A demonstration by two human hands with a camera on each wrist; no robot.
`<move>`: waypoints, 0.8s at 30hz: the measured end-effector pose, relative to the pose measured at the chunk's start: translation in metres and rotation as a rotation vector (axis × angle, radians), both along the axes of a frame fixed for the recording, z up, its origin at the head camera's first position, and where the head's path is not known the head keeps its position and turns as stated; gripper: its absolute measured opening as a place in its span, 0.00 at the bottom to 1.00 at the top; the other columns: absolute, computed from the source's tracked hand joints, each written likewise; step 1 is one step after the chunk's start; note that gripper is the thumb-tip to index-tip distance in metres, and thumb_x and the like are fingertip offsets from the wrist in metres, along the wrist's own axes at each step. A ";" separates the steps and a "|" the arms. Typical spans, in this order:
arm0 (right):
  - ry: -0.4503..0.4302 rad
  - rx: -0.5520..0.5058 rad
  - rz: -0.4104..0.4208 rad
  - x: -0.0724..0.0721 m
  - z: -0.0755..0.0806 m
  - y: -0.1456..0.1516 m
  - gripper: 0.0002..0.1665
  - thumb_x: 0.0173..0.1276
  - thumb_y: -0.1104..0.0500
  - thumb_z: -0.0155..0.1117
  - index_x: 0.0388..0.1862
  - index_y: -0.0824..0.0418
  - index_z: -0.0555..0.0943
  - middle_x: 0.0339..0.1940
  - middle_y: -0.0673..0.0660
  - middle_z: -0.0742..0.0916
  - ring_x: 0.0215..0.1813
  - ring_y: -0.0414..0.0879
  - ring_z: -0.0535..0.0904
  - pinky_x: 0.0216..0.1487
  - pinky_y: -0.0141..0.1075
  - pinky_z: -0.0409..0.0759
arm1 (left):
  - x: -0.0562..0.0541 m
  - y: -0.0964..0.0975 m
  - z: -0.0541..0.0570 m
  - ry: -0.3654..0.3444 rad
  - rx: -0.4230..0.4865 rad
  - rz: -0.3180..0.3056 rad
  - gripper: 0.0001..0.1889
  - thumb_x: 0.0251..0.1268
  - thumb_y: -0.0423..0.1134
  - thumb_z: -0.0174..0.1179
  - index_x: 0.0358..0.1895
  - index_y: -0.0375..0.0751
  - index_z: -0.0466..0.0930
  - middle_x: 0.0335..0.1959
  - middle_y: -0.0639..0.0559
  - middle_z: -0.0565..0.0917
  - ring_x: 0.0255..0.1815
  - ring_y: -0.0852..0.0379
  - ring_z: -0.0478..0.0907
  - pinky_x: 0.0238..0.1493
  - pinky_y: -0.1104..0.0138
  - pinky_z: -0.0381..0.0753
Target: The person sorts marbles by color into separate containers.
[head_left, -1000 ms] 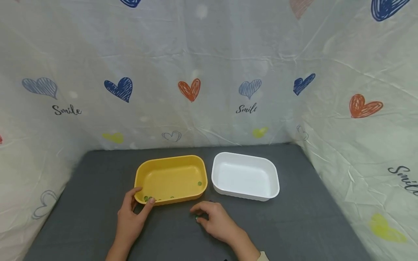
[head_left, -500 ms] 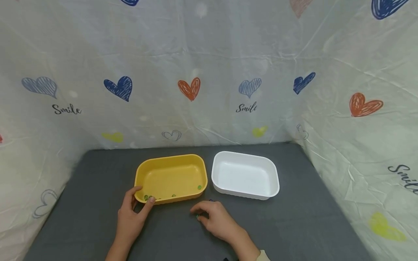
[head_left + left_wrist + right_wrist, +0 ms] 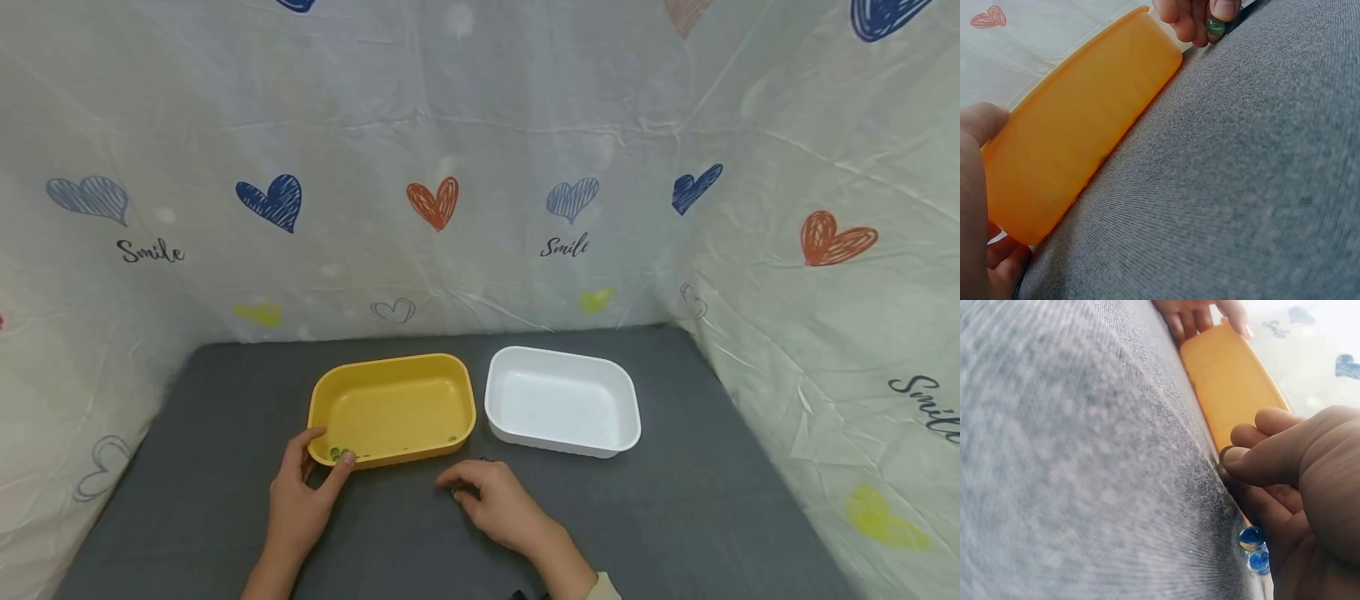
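My left hand (image 3: pixel 300 492) grips the near left corner of a yellow tray (image 3: pixel 393 367), thumb on the front rim and fingers round the left side. A few small green marbles (image 3: pixel 335 453) lie inside, some partly hidden by the front wall. In front of the tray's right end, my right hand (image 3: pixel 498 508) is low over the cloth and pinches a green marble (image 3: pixel 1215 27) between thumb and fingers. Two clear-and-blue marbles (image 3: pixel 1252 538) lie close beside that hand's fingers in the right wrist view; from the head they are mostly hidden behind it.
A white tray (image 3: pixel 562 357) stands to the right of the yellow one, a narrow gap between them. Dark grey cloth (image 3: pixel 690 500) covers the table. A pale curtain (image 3: pixel 495 125) printed with hearts hangs behind and at the sides.
Inside the yellow tray, a marble at the right has rolled nearer the front wall and another at the front has shifted right. Both hands keep nearly the same place and hold.
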State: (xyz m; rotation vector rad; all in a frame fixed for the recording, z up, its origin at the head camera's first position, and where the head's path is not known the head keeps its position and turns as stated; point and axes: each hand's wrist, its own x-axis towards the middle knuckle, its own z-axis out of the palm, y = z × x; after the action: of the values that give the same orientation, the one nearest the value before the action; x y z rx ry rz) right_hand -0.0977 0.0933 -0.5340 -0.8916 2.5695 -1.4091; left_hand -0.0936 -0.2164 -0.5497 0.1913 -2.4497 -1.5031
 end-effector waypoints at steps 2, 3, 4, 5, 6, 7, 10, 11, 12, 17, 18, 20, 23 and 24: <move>0.000 -0.009 0.001 0.000 0.000 0.000 0.21 0.74 0.75 0.70 0.56 0.54 0.91 0.54 0.44 0.92 0.59 0.36 0.86 0.59 0.36 0.86 | 0.000 0.000 0.000 -0.003 0.001 0.002 0.36 0.75 0.50 0.74 0.77 0.40 0.69 0.81 0.35 0.69 0.82 0.36 0.67 0.79 0.62 0.66; 0.000 -0.015 0.001 0.000 0.001 0.000 0.21 0.74 0.75 0.70 0.56 0.55 0.91 0.53 0.44 0.92 0.58 0.36 0.86 0.58 0.36 0.86 | -0.001 0.000 0.000 -0.004 0.002 0.003 0.36 0.75 0.50 0.75 0.77 0.40 0.69 0.81 0.35 0.69 0.82 0.36 0.66 0.79 0.55 0.67; -0.001 -0.020 0.002 -0.001 0.001 0.000 0.21 0.74 0.75 0.70 0.56 0.55 0.91 0.53 0.44 0.92 0.58 0.36 0.86 0.58 0.36 0.86 | -0.001 0.000 0.001 -0.003 0.005 0.000 0.36 0.75 0.49 0.75 0.77 0.39 0.69 0.81 0.35 0.69 0.82 0.35 0.66 0.79 0.48 0.66; -0.003 -0.025 0.002 -0.001 0.001 0.000 0.21 0.74 0.75 0.70 0.56 0.55 0.91 0.53 0.44 0.92 0.58 0.36 0.86 0.58 0.36 0.86 | -0.001 0.001 0.001 -0.002 0.006 0.000 0.36 0.75 0.49 0.75 0.77 0.39 0.69 0.81 0.35 0.69 0.82 0.35 0.66 0.78 0.44 0.66; -0.005 -0.029 0.003 -0.001 0.002 0.000 0.21 0.74 0.75 0.70 0.57 0.55 0.91 0.53 0.45 0.92 0.58 0.36 0.86 0.58 0.36 0.86 | -0.001 0.001 0.002 -0.003 0.008 -0.001 0.36 0.75 0.49 0.75 0.77 0.39 0.69 0.81 0.35 0.69 0.82 0.35 0.66 0.77 0.42 0.66; -0.008 -0.032 0.003 -0.001 0.002 0.000 0.20 0.74 0.75 0.69 0.57 0.55 0.91 0.53 0.45 0.92 0.58 0.36 0.86 0.58 0.36 0.86 | -0.001 0.001 0.002 0.000 0.010 -0.004 0.37 0.75 0.49 0.75 0.77 0.39 0.68 0.81 0.34 0.68 0.82 0.34 0.66 0.77 0.40 0.66; -0.012 -0.036 -0.002 -0.001 0.002 0.000 0.20 0.75 0.75 0.69 0.56 0.55 0.91 0.53 0.45 0.92 0.58 0.36 0.86 0.58 0.36 0.86 | -0.001 0.001 0.003 0.002 0.011 -0.011 0.37 0.75 0.49 0.75 0.77 0.40 0.68 0.81 0.34 0.68 0.82 0.33 0.66 0.76 0.39 0.66; -0.015 -0.037 -0.005 -0.001 0.002 0.000 0.20 0.75 0.75 0.69 0.56 0.55 0.91 0.53 0.44 0.92 0.58 0.36 0.86 0.58 0.36 0.86 | -0.001 0.001 0.004 0.005 0.010 -0.012 0.36 0.75 0.49 0.75 0.77 0.40 0.68 0.81 0.34 0.68 0.82 0.33 0.66 0.76 0.39 0.67; -0.015 -0.039 -0.007 -0.001 0.002 0.001 0.20 0.76 0.75 0.68 0.56 0.55 0.91 0.53 0.44 0.92 0.57 0.36 0.86 0.58 0.35 0.86 | -0.001 0.001 0.004 0.006 0.010 -0.014 0.36 0.75 0.49 0.75 0.77 0.40 0.68 0.81 0.34 0.68 0.82 0.33 0.66 0.76 0.40 0.67; -0.017 -0.051 -0.010 -0.001 0.002 0.001 0.19 0.77 0.75 0.67 0.56 0.55 0.91 0.53 0.44 0.92 0.56 0.36 0.87 0.57 0.35 0.86 | 0.000 0.001 0.003 0.009 0.003 -0.014 0.36 0.75 0.49 0.75 0.77 0.41 0.69 0.81 0.35 0.69 0.82 0.34 0.67 0.79 0.60 0.67; -0.015 -0.055 -0.010 -0.001 0.001 0.001 0.19 0.77 0.75 0.67 0.55 0.55 0.91 0.52 0.45 0.92 0.56 0.36 0.87 0.57 0.35 0.86 | 0.000 0.001 0.002 0.006 0.001 -0.013 0.36 0.75 0.49 0.75 0.77 0.41 0.69 0.81 0.35 0.69 0.82 0.34 0.67 0.78 0.63 0.67; -0.014 -0.061 -0.009 0.000 0.001 0.001 0.19 0.77 0.75 0.66 0.55 0.55 0.91 0.52 0.46 0.92 0.56 0.36 0.87 0.56 0.35 0.86 | 0.000 0.001 0.001 0.003 0.000 -0.011 0.36 0.75 0.49 0.74 0.77 0.41 0.69 0.81 0.35 0.69 0.82 0.35 0.67 0.77 0.68 0.65; -0.015 -0.067 -0.011 0.000 0.001 0.001 0.20 0.77 0.76 0.65 0.55 0.55 0.91 0.52 0.46 0.93 0.56 0.36 0.87 0.56 0.35 0.86 | 0.000 0.001 0.000 0.001 0.000 -0.006 0.36 0.75 0.50 0.74 0.77 0.40 0.69 0.81 0.36 0.69 0.82 0.35 0.67 0.75 0.73 0.64; -0.016 -0.069 -0.012 0.000 0.001 0.001 0.20 0.77 0.76 0.65 0.55 0.56 0.91 0.52 0.46 0.93 0.56 0.36 0.87 0.56 0.35 0.86 | 0.000 0.001 0.000 -0.001 0.001 -0.005 0.36 0.75 0.50 0.74 0.77 0.40 0.69 0.81 0.36 0.69 0.82 0.36 0.67 0.74 0.75 0.63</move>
State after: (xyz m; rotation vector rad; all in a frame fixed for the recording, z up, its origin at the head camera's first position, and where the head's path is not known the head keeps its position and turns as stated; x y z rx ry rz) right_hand -0.0975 0.0944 -0.5331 -0.8719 2.5328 -1.5100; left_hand -0.0936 -0.2158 -0.5500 0.1854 -2.4515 -1.5072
